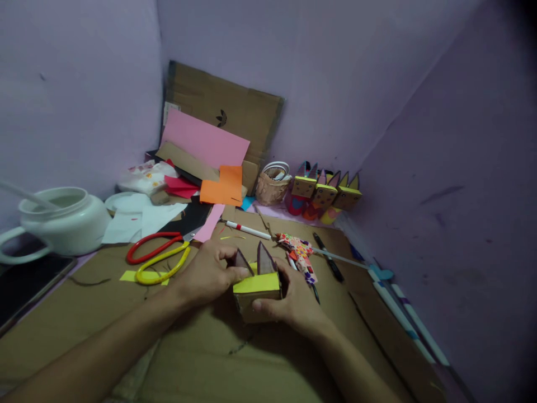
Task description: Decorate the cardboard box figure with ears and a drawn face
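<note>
A small cardboard box [258, 311] with a yellow top and two pointed ears [265, 260] is held up in front of me. My left hand [212, 274] pinches the left ear, its thumb lying at the box's upper left edge. Around the right side of the box wraps my right hand [296, 296], thumb across the front face and fingers hidden behind. Just beyond the right hand lies a glue gun [298, 252] covered in colourful patterned paper. Scissors [161, 252] with red and yellow handles rest to the left, partly over a yellow paper strip [129, 276].
Three finished-looking eared box figures [325, 193] stand at the back right beside a woven basket [272, 187]. A white pot [65, 221] and a phone [31, 285] are at left. Orange paper [224, 187], a white pen [247, 230] and a black marker [328, 257] lie beyond my hands.
</note>
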Demonstrator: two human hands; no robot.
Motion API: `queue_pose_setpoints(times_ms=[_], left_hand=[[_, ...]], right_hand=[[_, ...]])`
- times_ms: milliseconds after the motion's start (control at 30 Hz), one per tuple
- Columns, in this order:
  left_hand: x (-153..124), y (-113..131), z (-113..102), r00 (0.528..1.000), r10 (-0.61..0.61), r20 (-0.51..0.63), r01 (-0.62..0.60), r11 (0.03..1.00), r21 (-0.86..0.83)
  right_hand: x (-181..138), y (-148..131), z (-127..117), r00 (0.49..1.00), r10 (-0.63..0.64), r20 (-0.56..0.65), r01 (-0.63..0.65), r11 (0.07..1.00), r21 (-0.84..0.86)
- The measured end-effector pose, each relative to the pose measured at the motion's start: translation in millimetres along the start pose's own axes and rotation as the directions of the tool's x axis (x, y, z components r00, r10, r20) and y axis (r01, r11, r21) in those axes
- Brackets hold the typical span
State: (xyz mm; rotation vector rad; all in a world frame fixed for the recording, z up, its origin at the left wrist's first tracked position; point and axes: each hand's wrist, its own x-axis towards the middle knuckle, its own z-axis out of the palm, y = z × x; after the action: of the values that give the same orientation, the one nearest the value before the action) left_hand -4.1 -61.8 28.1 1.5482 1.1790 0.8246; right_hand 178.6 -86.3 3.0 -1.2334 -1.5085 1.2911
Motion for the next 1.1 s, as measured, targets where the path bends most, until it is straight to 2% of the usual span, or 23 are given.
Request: queue_pose_setpoints(times_ms=[167,1100], left_hand=[[-0.8,0.5,-0.5,1.0,-0.007,0.001,0.007,1.0,0.008],[0.1,-0.3,0.0,1.0,0.005,0.004,-0.005,1.0,0.02]], right_hand=[[0.2,-2.4,-1.0,0.998,0.047,0.038,-0.047,0.999,0.006],[0.6,2.0,-2.4,0.999,0.011,0.048,-0.01,0.999,-0.03]])
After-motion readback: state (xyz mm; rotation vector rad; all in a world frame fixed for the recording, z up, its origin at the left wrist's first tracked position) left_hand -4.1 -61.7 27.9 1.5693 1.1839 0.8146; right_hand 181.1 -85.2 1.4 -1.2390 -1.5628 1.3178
